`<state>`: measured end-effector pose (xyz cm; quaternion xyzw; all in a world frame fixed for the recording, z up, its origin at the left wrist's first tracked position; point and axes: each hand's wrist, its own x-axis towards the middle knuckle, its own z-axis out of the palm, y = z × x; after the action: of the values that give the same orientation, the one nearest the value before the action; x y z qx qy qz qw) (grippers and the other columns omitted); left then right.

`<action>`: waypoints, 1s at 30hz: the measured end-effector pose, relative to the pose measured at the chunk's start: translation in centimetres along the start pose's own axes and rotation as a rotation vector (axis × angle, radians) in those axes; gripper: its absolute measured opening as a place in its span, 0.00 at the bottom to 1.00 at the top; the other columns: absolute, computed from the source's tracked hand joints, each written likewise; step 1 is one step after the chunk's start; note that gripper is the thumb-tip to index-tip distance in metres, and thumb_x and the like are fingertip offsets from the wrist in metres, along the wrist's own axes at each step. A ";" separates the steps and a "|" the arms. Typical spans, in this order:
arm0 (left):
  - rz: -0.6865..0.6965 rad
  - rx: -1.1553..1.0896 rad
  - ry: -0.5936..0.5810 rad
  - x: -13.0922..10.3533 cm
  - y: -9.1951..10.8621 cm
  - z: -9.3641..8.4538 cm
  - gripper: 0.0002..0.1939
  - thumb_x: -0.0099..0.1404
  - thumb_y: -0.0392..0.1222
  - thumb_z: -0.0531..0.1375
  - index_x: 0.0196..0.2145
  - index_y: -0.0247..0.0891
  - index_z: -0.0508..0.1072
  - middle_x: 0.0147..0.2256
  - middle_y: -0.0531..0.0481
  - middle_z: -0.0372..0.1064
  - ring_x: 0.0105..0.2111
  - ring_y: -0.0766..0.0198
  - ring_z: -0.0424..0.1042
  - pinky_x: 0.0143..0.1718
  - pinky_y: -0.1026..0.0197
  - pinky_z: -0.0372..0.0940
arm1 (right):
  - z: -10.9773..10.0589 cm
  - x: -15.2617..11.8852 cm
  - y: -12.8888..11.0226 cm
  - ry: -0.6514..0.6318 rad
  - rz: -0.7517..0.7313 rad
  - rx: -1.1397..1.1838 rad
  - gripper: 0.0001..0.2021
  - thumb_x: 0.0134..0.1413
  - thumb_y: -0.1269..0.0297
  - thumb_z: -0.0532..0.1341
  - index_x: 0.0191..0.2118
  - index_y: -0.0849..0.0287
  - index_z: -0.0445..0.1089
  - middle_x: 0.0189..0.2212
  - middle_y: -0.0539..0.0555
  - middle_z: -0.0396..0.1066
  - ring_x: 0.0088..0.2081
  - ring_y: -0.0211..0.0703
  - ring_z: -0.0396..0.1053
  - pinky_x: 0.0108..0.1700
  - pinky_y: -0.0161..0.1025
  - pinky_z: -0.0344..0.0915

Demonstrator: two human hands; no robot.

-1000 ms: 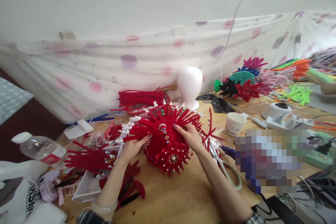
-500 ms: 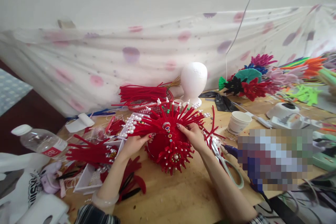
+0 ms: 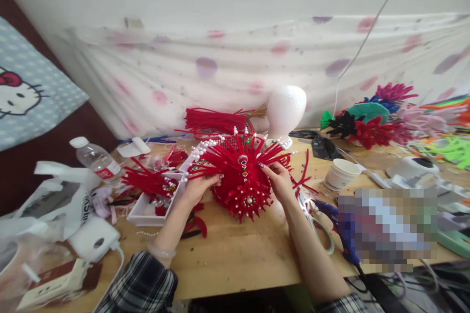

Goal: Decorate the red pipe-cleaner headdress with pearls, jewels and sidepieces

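Note:
A red headpiece [image 3: 247, 195] with pearl-tipped spikes fanned along its top, a column of gems and a pearl-studded flower stands over the wooden table. My left hand [image 3: 200, 188] is closed on its left side, fingertips at the lower spikes. On the right side, my right hand [image 3: 277, 176] pinches it beside the gems, thumb in front and the other fingers partly hidden behind. Behind it rises a white foam head [image 3: 287, 110]. Scissors [image 3: 319, 230] lie right of my right forearm.
White tray [image 3: 147, 217] with red stems [image 3: 143, 178] and a plastic bottle [image 3: 97, 161] are on the left. A paper cup [image 3: 341, 173], blue glue gun [image 3: 345, 234] and colourful flowers [image 3: 370, 117] are on the right. A red basket of stems [image 3: 216, 120] stands behind.
The view has turned left, bringing the cartoon cloth and a white charger further into sight. Both hands still hold the headpiece, which is tipped slightly differently.

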<state>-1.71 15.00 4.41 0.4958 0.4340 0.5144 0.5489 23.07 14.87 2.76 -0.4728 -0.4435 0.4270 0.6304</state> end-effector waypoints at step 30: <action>0.113 0.152 0.303 -4.0 -3.8 1.0 0.12 0.67 0.42 0.61 0.47 0.34 0.71 0.44 0.46 0.71 0.40 0.60 0.73 0.41 0.53 0.71 | -1.5 -5.7 2.5 0.199 -0.412 -0.462 0.19 0.63 0.50 0.58 0.27 0.61 0.66 0.24 0.46 0.63 0.27 0.36 0.63 0.34 0.37 0.64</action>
<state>-0.62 11.01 0.67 0.4761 0.5208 0.5790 0.4085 22.81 9.57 -0.83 -0.5430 -0.5515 0.1299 0.6198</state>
